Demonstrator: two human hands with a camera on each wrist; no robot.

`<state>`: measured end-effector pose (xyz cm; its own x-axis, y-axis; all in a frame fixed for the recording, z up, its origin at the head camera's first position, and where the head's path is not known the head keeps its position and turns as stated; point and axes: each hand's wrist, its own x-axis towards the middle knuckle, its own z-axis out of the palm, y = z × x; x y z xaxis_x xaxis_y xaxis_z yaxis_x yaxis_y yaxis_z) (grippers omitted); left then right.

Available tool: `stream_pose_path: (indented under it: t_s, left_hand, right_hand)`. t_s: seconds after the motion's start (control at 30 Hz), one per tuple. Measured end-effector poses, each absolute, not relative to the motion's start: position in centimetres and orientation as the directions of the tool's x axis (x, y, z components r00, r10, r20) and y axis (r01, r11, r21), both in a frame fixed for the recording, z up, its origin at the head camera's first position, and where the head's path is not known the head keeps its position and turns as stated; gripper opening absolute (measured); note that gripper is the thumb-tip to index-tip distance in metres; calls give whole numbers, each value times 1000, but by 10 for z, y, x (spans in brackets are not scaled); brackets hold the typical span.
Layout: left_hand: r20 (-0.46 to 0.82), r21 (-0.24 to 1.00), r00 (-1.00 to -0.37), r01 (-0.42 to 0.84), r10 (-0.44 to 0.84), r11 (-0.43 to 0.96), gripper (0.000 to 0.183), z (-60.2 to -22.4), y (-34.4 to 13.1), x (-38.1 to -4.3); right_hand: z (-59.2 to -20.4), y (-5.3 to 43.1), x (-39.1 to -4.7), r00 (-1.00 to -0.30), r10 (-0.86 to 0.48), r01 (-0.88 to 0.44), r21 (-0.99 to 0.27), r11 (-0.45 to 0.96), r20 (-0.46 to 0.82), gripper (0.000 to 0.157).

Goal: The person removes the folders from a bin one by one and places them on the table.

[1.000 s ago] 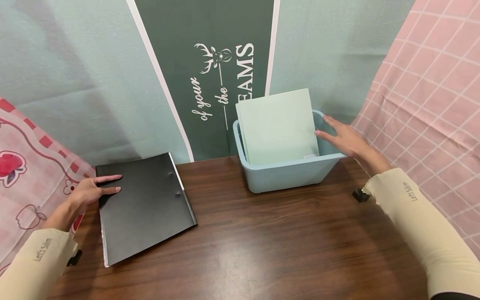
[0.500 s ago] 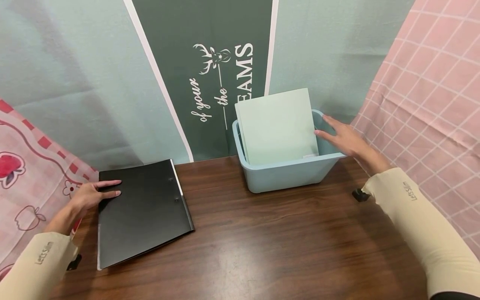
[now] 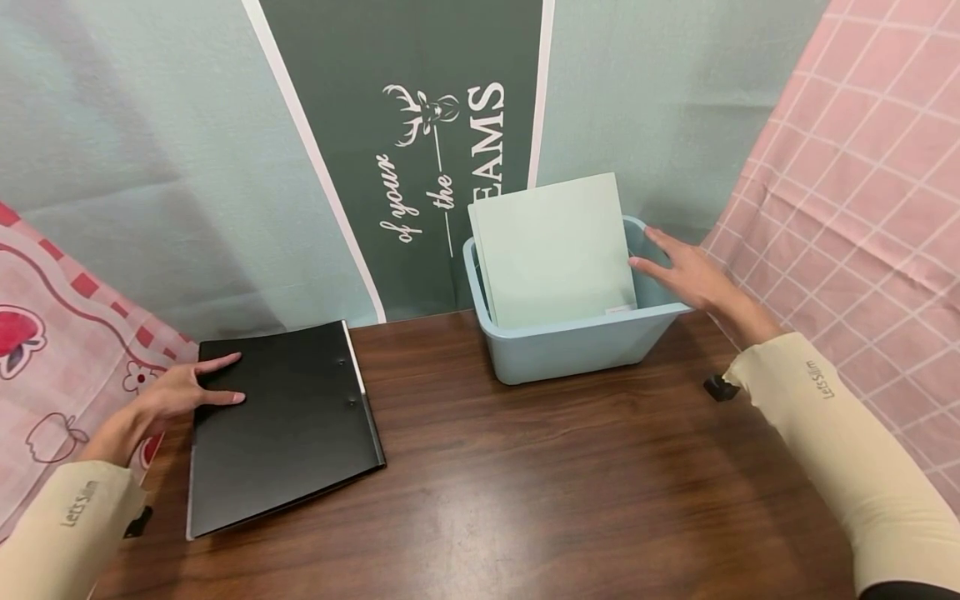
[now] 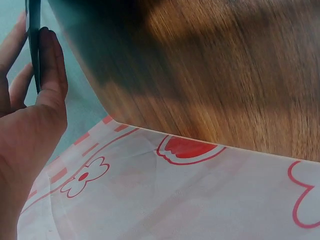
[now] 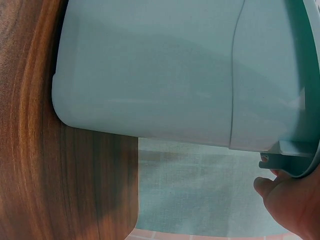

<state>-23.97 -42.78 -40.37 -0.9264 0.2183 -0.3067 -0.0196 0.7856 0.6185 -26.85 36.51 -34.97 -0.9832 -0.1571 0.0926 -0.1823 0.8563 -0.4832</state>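
In the head view my left hand (image 3: 174, 393) holds a black file folder (image 3: 292, 433) by its left edge, thumb and index finger on top. The left wrist view shows the folder (image 4: 33, 45) edge-on between the fingers. Two small rivets and a pale strip mark its right side. My right hand (image 3: 697, 277) grips the right rim of a light blue plastic bin (image 3: 577, 352). In the right wrist view the hand (image 5: 292, 200) is at the bin's rim, partly cut off by the frame. Pale green flat folders or sheets (image 3: 555, 250) lean upright inside the bin.
The brown wooden table (image 3: 480, 483) spreads in front of the bin and folder. A grey-green printed cloth (image 3: 420, 50) hangs behind. Pink gridded cloth (image 3: 862, 167) stands at right, and fruit-patterned cloth (image 3: 67, 358) at left.
The black folder has shifted slightly left and toward me, and its tilt has changed, with my left hand still on its edge. My right hand and the bin stay in place.
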Motion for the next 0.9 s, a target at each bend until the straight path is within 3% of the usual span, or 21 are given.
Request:
stream_pose_path:
  t_s: [0.53, 0.9]
  left_hand:
    - [-251, 505, -919, 144, 304, 851, 97, -403, -433, -249]
    - [-276, 528, -923, 88, 269, 844, 101, -402, -442, -253]
  right_hand:
    - [-350, 364, -268, -983, -156, -183, -482, 857, 97, 88]
    - [-351, 365, -268, -983, -154, -185, -505, 843, 103, 88]
